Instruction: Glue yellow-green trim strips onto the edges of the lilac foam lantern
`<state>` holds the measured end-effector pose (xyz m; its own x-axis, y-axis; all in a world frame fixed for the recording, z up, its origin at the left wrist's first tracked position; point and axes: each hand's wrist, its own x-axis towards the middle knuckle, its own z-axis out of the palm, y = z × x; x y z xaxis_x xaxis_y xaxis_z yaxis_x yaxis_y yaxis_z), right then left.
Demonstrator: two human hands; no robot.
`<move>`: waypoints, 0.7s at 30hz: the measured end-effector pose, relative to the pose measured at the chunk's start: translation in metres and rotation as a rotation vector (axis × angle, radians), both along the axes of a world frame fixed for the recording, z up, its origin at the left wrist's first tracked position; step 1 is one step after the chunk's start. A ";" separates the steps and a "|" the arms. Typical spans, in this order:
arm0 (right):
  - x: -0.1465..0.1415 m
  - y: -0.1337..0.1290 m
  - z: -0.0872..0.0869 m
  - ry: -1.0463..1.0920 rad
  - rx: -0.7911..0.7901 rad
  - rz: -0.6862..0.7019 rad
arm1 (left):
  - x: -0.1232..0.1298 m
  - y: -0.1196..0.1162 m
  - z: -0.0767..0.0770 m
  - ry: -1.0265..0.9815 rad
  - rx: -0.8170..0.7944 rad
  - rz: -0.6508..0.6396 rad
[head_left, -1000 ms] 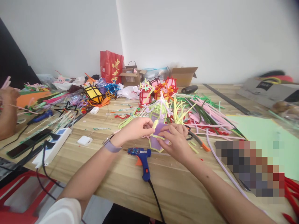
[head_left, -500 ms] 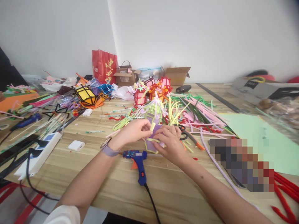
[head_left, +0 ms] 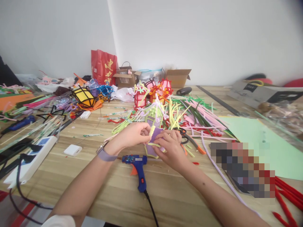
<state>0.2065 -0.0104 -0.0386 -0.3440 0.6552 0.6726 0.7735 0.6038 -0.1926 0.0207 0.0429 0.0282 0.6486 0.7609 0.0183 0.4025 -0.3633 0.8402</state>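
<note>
Over the middle of the table, my left hand (head_left: 134, 135) pinches a small coiled pale-yellow pipe cleaner (head_left: 152, 130) between thumb and fingertips. Close on its right, my right hand (head_left: 171, 151) grips a purple panel edged in yellow-green pipe cleaner (head_left: 151, 151); its fingers cover part of it. The coil is against or just in front of the purple surface; I cannot tell whether they touch. Right behind my hands stands a purple and yellow-green lantern (head_left: 154, 114) with lilac curled pieces on top. Nearer me, a blue glue gun (head_left: 140, 171) lies on its side.
Black-handled scissors (head_left: 184, 138) lie beside my right hand. Bundles of pipe cleaners (head_left: 201, 113) and red-pink lanterns (head_left: 140, 100) spread behind. A white power strip (head_left: 33, 160) is at left, a pale green sheet (head_left: 258, 135) at right. The glue gun's cord runs off the front.
The view has shifted slightly, so the table's things sit a little further left. My hands keep their grips, and the coiled piece shows a bit more clearly.
</note>
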 end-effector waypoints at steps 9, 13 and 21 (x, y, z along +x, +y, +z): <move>-0.001 -0.001 -0.002 0.013 -0.006 0.018 | -0.002 -0.001 -0.002 0.068 0.108 0.024; 0.003 0.000 0.003 0.028 -0.020 0.025 | -0.002 0.000 -0.002 0.078 0.133 0.016; -0.009 -0.030 0.035 -0.104 0.153 0.297 | -0.003 0.004 0.000 0.057 0.111 -0.033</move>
